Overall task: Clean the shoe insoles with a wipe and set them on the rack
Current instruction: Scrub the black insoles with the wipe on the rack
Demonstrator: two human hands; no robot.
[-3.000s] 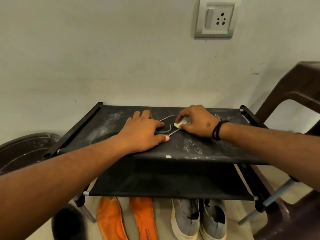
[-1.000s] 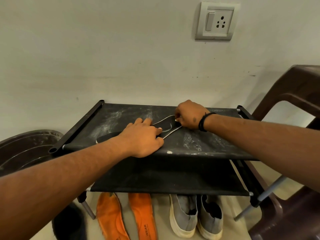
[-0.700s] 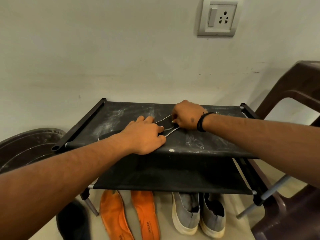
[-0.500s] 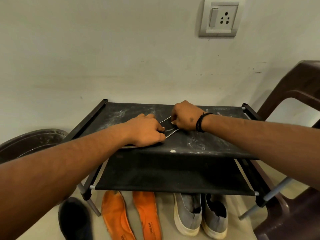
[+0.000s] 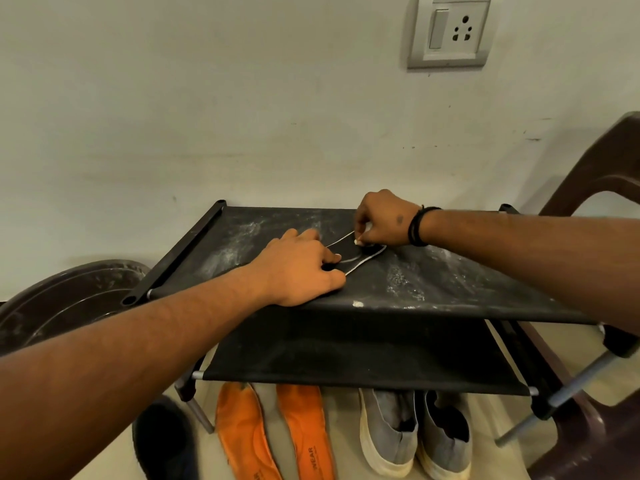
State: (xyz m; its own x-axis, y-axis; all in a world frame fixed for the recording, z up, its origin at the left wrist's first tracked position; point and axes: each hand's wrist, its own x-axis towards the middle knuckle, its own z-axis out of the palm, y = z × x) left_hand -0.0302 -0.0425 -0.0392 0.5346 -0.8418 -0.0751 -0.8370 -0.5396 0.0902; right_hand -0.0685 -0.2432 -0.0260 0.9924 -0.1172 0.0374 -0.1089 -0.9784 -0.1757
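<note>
Resting against wall (image 5: 242, 116) | dusty black rack (image 5: 450, 285) | socket (image 5: 450, 29) above

A dark, flat shoe insole with a thin white edge (image 5: 356, 259) lies on the dusty top shelf of a black fabric shoe rack with a dark tube frame (image 5: 450, 285), near the middle of the shelf, mostly covered by the two hands. A small pale wipe (image 5: 360, 241) peeks out at the insole's far end, largely hidden. Two orange foam insoles (image 5: 273, 434) lie side by side, face up, on the floor under the rack's lower shelf, toes pointing towards the wall, the right one printed with dark lettering.
</note>
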